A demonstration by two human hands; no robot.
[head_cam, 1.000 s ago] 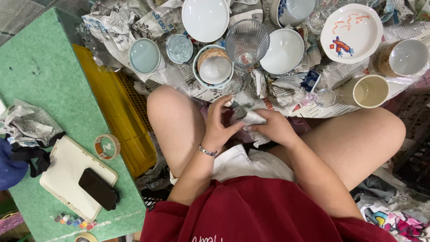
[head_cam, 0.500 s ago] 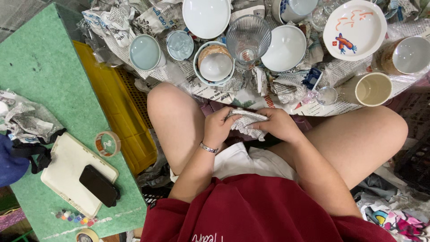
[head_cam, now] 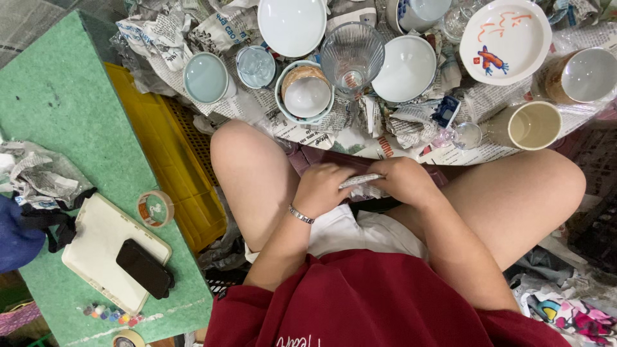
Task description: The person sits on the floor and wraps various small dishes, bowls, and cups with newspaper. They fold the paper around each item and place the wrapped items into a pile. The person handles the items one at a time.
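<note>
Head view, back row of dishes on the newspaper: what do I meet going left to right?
Pale blue round dish → small clear glass dish → brown-rimmed cup nested in a bowl → tall ribbed clear glass → plain white bowl → white plate with a painted red fish → brown-sided mug.

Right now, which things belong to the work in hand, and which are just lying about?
In hand: left hand and right hand gripping a crumpled newspaper-wrapped bundle.

Lying about: clear ribbed drinking glass, white fish-painted plate, roll of tape, black phone.
</note>
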